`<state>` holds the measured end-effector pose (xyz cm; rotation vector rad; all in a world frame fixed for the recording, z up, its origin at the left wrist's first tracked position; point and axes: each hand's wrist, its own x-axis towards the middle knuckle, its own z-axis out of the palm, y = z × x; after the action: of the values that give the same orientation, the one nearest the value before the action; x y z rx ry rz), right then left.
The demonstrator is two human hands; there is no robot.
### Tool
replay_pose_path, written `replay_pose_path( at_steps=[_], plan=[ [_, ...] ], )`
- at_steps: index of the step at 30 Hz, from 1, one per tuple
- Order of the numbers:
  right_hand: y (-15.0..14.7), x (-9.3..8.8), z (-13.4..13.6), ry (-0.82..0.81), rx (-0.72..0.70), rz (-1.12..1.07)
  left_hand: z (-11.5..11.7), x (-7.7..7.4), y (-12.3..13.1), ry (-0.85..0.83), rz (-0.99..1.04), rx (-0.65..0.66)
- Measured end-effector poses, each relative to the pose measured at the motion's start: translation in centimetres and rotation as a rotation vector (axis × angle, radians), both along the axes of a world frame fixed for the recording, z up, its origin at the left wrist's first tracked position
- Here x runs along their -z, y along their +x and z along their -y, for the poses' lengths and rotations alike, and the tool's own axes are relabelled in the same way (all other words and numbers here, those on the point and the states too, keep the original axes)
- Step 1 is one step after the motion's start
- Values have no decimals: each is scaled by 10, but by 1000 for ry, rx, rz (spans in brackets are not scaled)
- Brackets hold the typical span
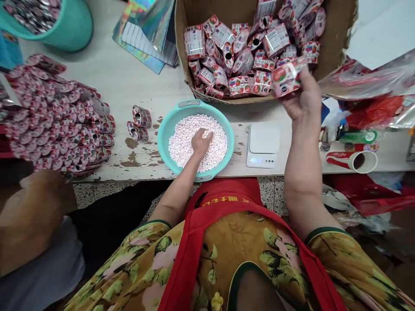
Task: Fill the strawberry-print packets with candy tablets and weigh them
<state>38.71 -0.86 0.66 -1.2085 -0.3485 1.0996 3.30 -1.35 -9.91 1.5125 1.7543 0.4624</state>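
Note:
A teal basin (163, 144) of small pale pink candies (184, 134) stands at the table's front edge. My left hand (201, 142) reaches into the candies, its fingertips bent down among them; what they hold, if anything, is hidden. Over the near right rim of a cardboard box (337, 47), my right hand (303, 93) grips printed strawberry packets (287, 77). Many similar packets (240, 86) lie heaped inside the box. Right of the basin is a white scale (265, 140) with lit marks on its front. Two packets (141, 116) rest left of the basin.
A large stack of packets (65, 125) covers the table's left side, beside another person's arm (32, 216). Behind it stands a teal bucket (74, 26). Shiny holographic sheets (145, 39) lie left of the box. At right are a tipped red cup (343, 160) and plastic bags.

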Motion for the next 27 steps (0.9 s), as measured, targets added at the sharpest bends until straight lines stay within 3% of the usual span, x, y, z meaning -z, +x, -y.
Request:
replay_pose_path(
  at_steps=[4,7,11,17,23,27],
  plan=[
    [-77,-9,57,-130,-152,129,-8,-7,-15,-314,690,-323],
    [-114,0,87,-203,-172,248,-14,-16,-26,-510,982,-421],
    [-142,4,108,-188,-105,252,-17,-31,-33,-653,1158,-552],
    [-176,-3,123,-251,-304,83,-19,-43,-32,-710,1288,-539],
    [-190,3,121,-234,-142,324,-20,-48,-32,-724,1303,-541],
    [-203,12,115,-263,-250,460,-22,-62,-32,-758,1267,-478]
  ],
)
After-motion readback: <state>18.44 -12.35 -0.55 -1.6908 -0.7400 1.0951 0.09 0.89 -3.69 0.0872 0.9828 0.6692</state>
